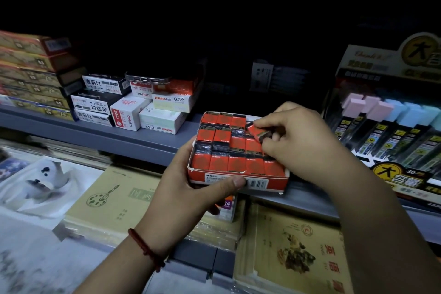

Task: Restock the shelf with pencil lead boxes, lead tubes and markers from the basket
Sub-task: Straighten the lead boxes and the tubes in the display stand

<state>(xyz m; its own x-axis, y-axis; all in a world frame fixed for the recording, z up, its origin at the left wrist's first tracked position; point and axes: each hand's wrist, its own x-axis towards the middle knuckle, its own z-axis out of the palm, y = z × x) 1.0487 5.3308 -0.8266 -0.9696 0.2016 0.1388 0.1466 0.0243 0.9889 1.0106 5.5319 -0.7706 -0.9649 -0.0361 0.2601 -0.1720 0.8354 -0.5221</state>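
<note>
An open red carton (274,182) full of several small red-and-black pencil lead boxes (218,162) sits at the front edge of the grey shelf (133,141). My left hand (191,188) grips the carton's near left corner, thumb across its front label. My right hand (298,141) pinches one small red lead box (256,132), tilted over the carton's far right corner. The basket is out of sight.
White and black lead boxes (133,105) are stacked on the shelf to the left, with a phone (148,78) lying on top. A display of lead tubes (391,136) stands at the right. Sketch pads (296,250) lie on the lower shelf below my hands.
</note>
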